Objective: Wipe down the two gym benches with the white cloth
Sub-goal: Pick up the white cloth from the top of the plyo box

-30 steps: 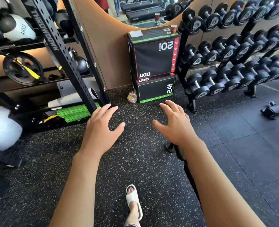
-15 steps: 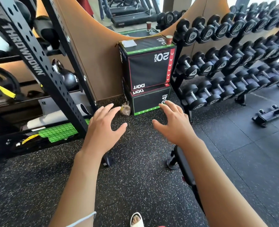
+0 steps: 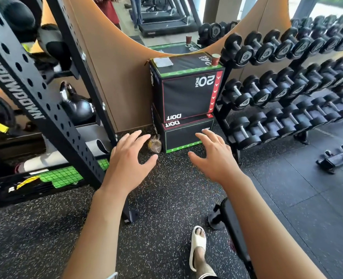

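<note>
A folded white cloth [image 3: 163, 62] lies on top of the upper black plyo box [image 3: 184, 91], straight ahead against the wall. My left hand [image 3: 129, 160] and my right hand [image 3: 215, 158] are held out in front of me, palms down, fingers spread, holding nothing. Both hands are well short of the cloth. Below my right forearm the black padded end of a gym bench [image 3: 234, 228] shows, mostly hidden by the arm. No second bench is clearly in view.
A black perforated rack upright [image 3: 36, 101] with kettlebells stands at the left. A three-tier dumbbell rack [image 3: 287, 87] fills the right. A red cup [image 3: 215, 59] sits on the box. A small bag [image 3: 155, 144] lies by the boxes. My sandalled foot [image 3: 198, 246] is on the speckled floor.
The view has moved closer to the stacked boxes and tilted up, so the box top and cloth show more. Both hands stay open and held out. My foot has stepped forward.
</note>
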A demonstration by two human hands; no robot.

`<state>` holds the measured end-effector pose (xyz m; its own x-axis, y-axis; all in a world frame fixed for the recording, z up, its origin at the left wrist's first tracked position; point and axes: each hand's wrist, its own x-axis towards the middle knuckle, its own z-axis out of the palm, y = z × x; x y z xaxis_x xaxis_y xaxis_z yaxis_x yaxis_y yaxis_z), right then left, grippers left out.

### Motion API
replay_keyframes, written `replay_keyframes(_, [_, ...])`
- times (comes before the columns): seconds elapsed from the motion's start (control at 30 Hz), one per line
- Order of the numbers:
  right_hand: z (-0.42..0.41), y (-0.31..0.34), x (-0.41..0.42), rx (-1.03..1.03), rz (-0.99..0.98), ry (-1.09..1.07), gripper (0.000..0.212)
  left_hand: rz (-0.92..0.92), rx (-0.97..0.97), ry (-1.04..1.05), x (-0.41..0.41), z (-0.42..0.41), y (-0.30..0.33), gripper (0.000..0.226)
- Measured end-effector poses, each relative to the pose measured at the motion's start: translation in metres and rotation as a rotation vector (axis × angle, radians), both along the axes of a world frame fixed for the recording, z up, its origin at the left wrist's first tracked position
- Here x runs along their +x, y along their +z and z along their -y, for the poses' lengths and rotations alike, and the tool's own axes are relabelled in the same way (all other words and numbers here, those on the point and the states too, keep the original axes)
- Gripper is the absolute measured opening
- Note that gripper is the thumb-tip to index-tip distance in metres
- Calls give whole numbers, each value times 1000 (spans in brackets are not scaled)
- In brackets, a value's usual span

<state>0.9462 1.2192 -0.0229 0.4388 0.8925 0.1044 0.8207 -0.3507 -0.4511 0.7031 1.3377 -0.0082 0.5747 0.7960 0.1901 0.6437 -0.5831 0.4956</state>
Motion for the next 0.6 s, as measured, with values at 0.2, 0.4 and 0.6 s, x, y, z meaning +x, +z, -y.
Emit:
replay_keyframes(0.2, [-63,0,58,23,13,43,73,4,18,47,52,-53,2,63])
replay_keyframes(0.4, [-123,6,129,67,-22,61,71,-27,42,74,120,-108,15,63])
replay_keyframes(0.6, [-166,0,192,96,-41,77,67,1,40,102,182,-149,16,61])
